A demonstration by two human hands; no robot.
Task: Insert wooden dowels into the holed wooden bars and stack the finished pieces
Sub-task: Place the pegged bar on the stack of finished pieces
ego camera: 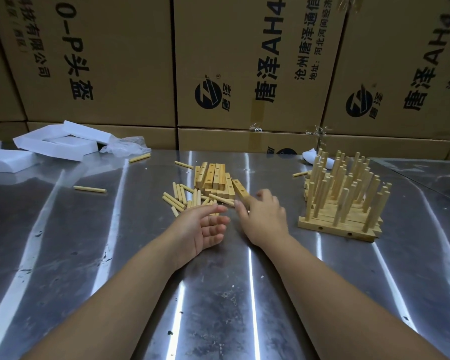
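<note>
On the head camera, my right hand (264, 216) is back-up at the right edge of the pile of holed bars (213, 178). Its blurred fingers meet a tilted bar (240, 190), and I cannot tell if they pinch it. My left hand (205, 227) hovers in front of the pile, palm inward, fingers relaxed and empty, beside the loose dowels (186, 198). The finished stack (343, 203) stands well right of the pile.

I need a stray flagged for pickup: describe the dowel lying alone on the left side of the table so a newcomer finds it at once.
Start at the white foam pieces at the far left of the steel table and come toward the camera. There the lone dowel lies flat, crosswise, on bare metal. Unlike the loose dowel pile to its right, it has nothing touching it.
</note>
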